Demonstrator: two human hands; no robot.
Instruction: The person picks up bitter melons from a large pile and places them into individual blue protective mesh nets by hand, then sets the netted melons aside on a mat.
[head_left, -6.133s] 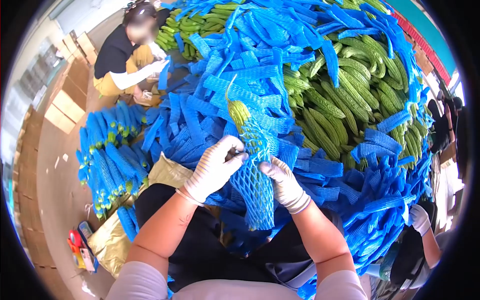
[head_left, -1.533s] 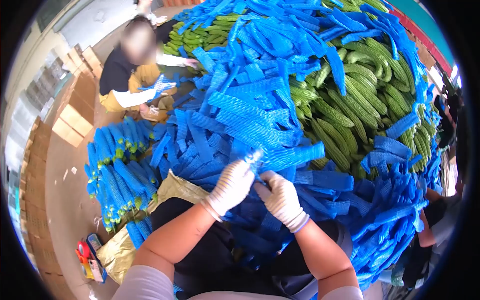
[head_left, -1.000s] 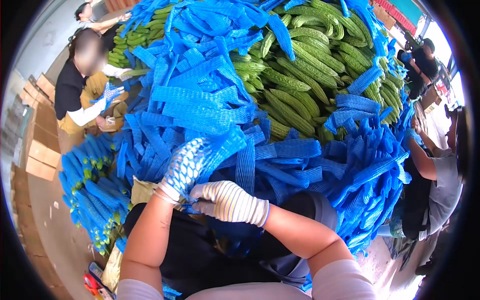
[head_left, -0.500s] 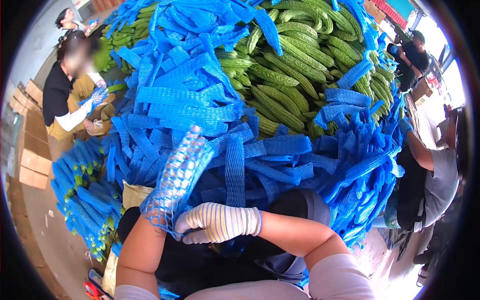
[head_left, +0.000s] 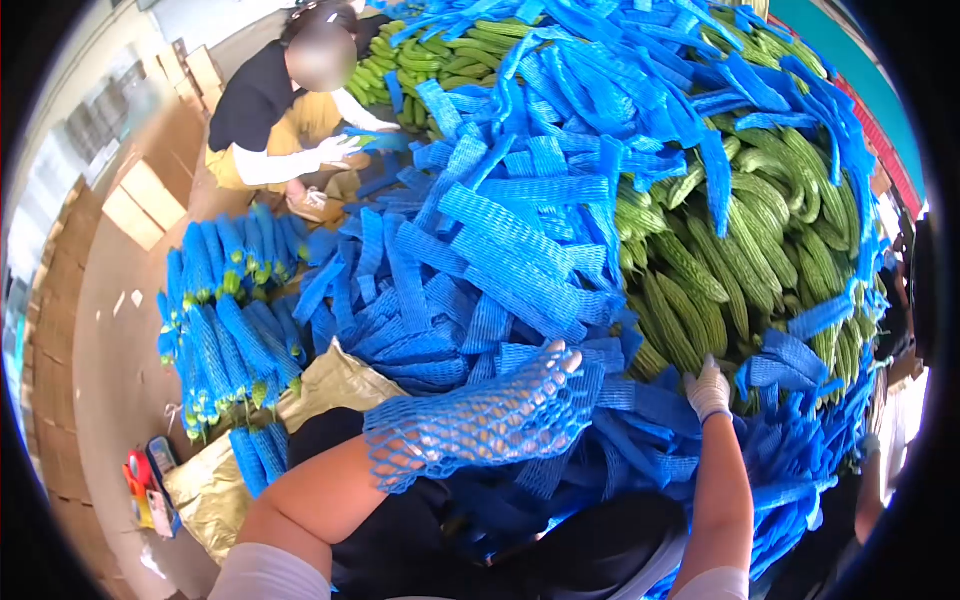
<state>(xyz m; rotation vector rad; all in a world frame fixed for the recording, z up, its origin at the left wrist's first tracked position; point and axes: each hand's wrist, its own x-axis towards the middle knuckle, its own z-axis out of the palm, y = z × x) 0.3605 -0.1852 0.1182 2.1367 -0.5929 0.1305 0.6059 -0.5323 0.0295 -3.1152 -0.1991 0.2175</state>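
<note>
My left hand (head_left: 500,415) is inside a blue foam net sleeve (head_left: 425,425) that stretches over it down to the wrist. Its fingers are extended, with the tips poking out of the far end. My right hand (head_left: 708,390), in a pale knitted glove, reaches to the lower edge of a heap of green bitter gourds (head_left: 740,235). Its fingers are apart at the end of a bitter gourd (head_left: 675,325); whether they touch it is hard to tell. Loose blue net sleeves (head_left: 530,245) are heaped in front of both hands.
Sleeved gourds (head_left: 225,345) are stacked at left, beside a gold-coloured sack (head_left: 335,390). Scissors with red handles (head_left: 138,468) and a phone-like object lie on the floor. A co-worker (head_left: 255,110) sits at upper left near cardboard boxes (head_left: 155,195). Another person's arm shows at far right.
My right hand has left the sleeve at my left wrist and moved right to the gourds. My left hand, still in the sleeve, now points more to the right. The view has turned left.
</note>
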